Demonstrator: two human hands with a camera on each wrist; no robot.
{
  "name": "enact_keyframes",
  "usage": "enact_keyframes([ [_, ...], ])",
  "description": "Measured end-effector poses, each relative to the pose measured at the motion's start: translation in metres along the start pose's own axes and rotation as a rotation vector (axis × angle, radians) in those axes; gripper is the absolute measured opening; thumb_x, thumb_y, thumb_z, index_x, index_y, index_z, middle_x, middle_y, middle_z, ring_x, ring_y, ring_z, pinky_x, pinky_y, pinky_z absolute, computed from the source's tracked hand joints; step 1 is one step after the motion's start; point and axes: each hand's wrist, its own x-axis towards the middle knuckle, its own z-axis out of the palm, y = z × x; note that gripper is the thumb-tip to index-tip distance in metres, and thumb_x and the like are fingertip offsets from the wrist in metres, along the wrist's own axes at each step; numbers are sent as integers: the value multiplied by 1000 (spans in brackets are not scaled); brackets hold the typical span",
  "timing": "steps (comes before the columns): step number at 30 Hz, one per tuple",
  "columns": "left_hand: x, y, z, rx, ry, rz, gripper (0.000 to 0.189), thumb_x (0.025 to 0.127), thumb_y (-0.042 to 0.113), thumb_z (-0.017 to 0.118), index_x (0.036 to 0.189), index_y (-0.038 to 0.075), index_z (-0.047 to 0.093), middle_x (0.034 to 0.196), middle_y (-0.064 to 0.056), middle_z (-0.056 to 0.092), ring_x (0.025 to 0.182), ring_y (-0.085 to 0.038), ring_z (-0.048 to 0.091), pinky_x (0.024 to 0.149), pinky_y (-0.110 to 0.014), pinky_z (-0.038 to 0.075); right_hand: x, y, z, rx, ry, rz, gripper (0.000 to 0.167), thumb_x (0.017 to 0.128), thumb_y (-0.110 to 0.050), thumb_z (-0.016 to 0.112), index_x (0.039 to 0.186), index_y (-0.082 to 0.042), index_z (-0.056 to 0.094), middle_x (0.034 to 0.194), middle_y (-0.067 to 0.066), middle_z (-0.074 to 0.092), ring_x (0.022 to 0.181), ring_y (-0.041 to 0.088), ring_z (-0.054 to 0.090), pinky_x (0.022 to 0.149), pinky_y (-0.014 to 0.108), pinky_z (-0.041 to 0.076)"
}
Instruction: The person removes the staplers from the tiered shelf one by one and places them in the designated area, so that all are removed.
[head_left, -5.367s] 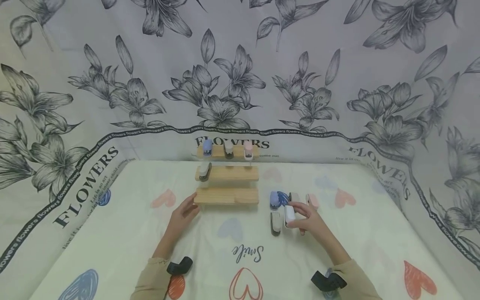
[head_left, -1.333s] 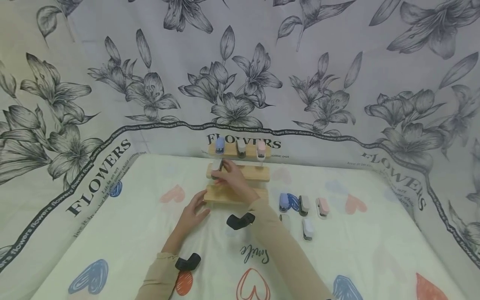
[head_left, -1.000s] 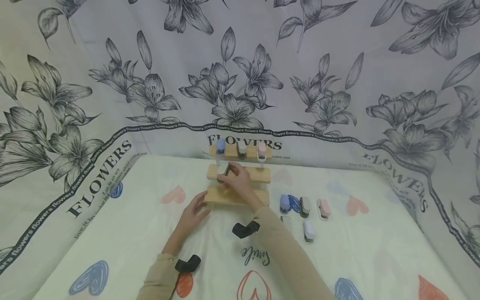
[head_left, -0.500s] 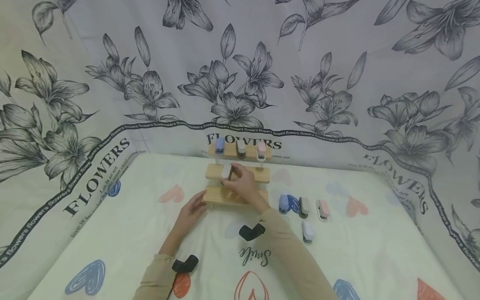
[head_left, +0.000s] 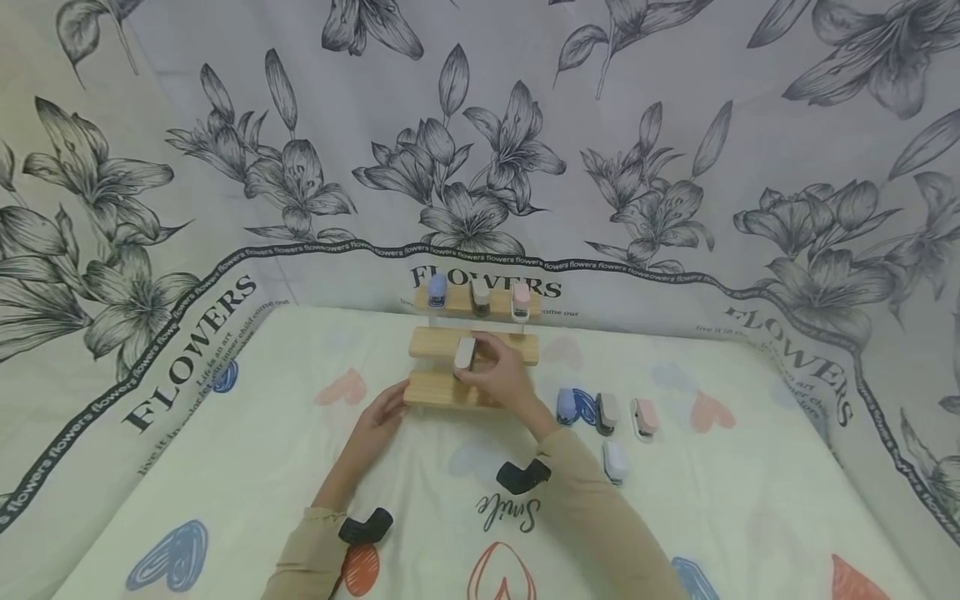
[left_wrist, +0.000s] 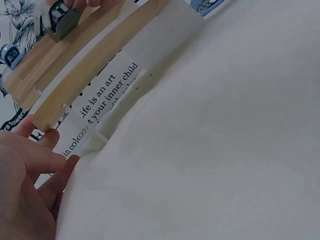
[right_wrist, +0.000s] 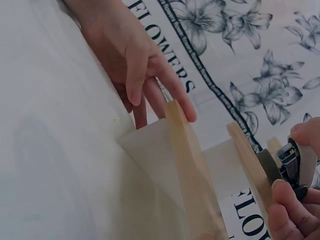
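Note:
In the head view, my right hand (head_left: 504, 382) pinches a small pale stapler (head_left: 464, 353) with a dark base between thumb and fingers. It overlaps the front of the middle board (head_left: 427, 342) of a three-step wooden rack. The right wrist view shows the stapler's metal front (right_wrist: 287, 156) and its dark green base close by a board. My left hand (head_left: 372, 423) touches the left end of the lowest board (head_left: 435, 389) with its fingertips. On the top board stand a blue stapler (head_left: 437, 292), a grey stapler (head_left: 480, 296) and a pink stapler (head_left: 521, 301).
Right of the rack, on the patterned cloth, stand another blue stapler (head_left: 566, 406), another grey stapler (head_left: 606, 412), another pink stapler (head_left: 644, 417) and a white stapler (head_left: 614, 462). The right sleeve (head_left: 600, 500) crosses close beside them. A flowered curtain (head_left: 637, 183) hangs behind the rack.
Earlier my right hand touched the white stapler on the cloth. It then gripped the pale stapler at the middle board's left end and has brought it rightward and nearer. My left hand stays at the rack.

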Motion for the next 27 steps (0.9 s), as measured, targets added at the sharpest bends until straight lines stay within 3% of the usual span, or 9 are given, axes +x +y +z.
enact_keyframes([
  [6,0,-2,0,-11,-8,-8,49,88,-11,40,135,1,33,133,-19,40,119,-31,40,98,-38,32,-15,-30,-23,112,-35,115,57,72,-6,74,123,5,49,117,22,53,100,35,55,82,36,47],
  [12,6,-20,-2,-16,0,-3,49,89,-9,41,136,5,35,133,-17,41,117,-30,42,98,-41,32,-18,-8,-39,176,-33,192,63,70,-11,77,126,-3,49,126,17,49,103,32,54,77,31,50],
  [15,9,-29,-3,-16,2,-3,50,89,-8,42,136,10,36,133,-13,42,117,-27,42,99,-43,30,-21,-1,-48,190,-77,232,71,72,-12,76,134,-10,41,132,14,43,93,34,58,71,29,51],
  [19,9,-31,-2,-3,2,9,51,88,-7,42,135,11,37,132,-12,43,116,-25,43,99,-43,30,-30,3,-61,222,-144,255,73,76,-9,71,139,-10,33,137,16,35,71,36,61,65,28,50],
  [24,7,-30,-2,-9,2,52,51,87,-8,44,135,7,36,133,-15,41,115,-30,44,97,-39,34,-45,6,-76,214,-167,253,65,78,-5,68,135,-4,37,138,18,33,49,20,57,64,27,46],
  [27,7,-30,-3,-8,-6,60,50,88,-7,44,136,5,35,134,-17,39,115,-31,44,95,-34,36,-55,8,-86,202,-178,259,64,77,-5,70,133,-6,39,138,17,33,46,15,53,59,27,46],
])
